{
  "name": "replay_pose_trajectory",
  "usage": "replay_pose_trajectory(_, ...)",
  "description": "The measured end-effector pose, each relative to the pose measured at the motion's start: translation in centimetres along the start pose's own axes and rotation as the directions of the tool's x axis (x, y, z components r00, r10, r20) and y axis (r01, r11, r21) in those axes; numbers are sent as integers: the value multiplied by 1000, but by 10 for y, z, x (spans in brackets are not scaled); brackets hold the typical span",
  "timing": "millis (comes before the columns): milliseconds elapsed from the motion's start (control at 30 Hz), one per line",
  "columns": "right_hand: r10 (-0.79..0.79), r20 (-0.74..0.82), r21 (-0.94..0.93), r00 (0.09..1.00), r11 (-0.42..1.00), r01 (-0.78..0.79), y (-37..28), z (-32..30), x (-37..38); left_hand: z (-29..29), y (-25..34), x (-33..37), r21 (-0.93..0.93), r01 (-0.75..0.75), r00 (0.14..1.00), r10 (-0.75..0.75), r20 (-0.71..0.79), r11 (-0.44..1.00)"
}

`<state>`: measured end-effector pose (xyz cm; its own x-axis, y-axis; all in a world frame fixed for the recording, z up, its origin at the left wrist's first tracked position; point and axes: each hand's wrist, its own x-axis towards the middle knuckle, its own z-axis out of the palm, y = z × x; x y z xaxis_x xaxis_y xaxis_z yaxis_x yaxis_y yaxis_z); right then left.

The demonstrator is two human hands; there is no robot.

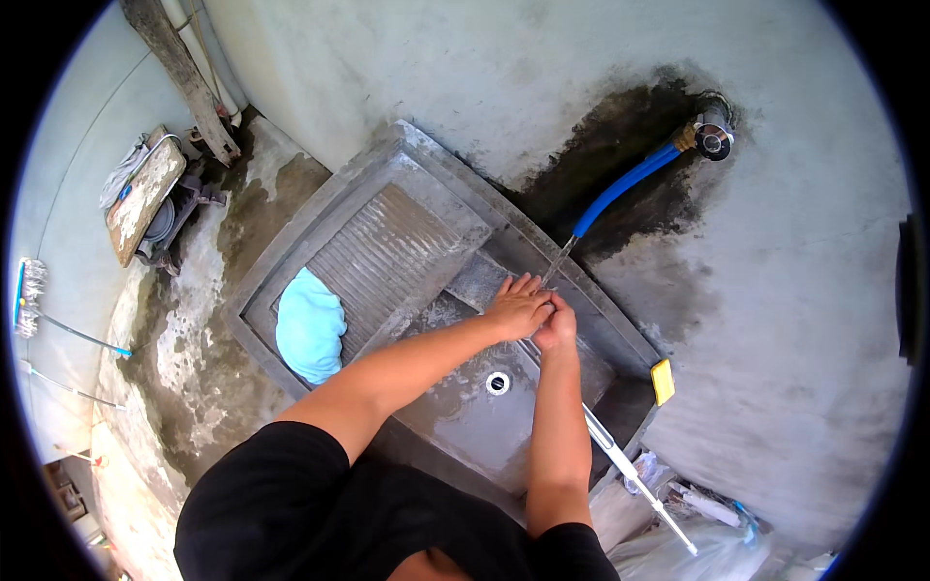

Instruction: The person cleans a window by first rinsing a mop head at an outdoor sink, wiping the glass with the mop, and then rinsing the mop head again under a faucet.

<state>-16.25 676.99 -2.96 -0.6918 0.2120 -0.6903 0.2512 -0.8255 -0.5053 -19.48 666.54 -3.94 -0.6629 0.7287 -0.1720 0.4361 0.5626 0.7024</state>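
Observation:
Both my hands are close together over the basin of a grey concrete sink [499,431], at the end of a water stream [557,263] falling from a blue hose [625,191]. My left hand [518,308] is palm down with its fingers stretched out. Against its right side, my right hand [555,326] is curled closed; what lies inside its fingers is hidden. A white pole [610,447] slants from beneath my hands, under my right forearm and over the sink's near right edge. Its upper end is covered by my hands.
Left of the basin, a light blue cloth [310,327] lies bunched on the ribbed washboard [397,247]. A yellow sponge [663,382] sits on the right corner. The hose joins a wall tap [714,136]. A drain [498,383] marks the basin floor. Plastic bags [678,542] lie lower right.

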Motion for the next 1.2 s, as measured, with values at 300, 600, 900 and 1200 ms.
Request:
replay_pose_trajectory(300,-164,-229,-86,959,985,148,-25,-23,-63,-12,-10,14,74,68,996,-72,53,995)
replay_pose_trajectory(600,-363,-231,-236,903,921,310,-59,-63,-128,4,-16,21,2,340,937,-339,84,940)
replay_pose_trajectory(900,-449,-218,-285,867,879,383,-41,-62,-115,1,1,8,-69,80,995,-75,66,994)
replay_pose_trajectory(1200,-460,-190,-282,867,871,401,-40,-62,-117,9,26,-8,-62,106,994,-103,48,992)
